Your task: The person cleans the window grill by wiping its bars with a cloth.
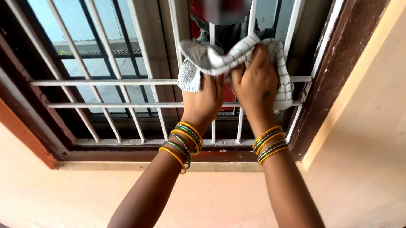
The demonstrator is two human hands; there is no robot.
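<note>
Against window grille (pixel 125 83), both hands, left (pixel 204 100) and right (pixel 256 81), grip checked cloth (pixel 212 60).

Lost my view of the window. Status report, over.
Left hand and right hand both grip white checked cloth. Cloth pressed on white metal window grille. Nothing blocking.
</note>
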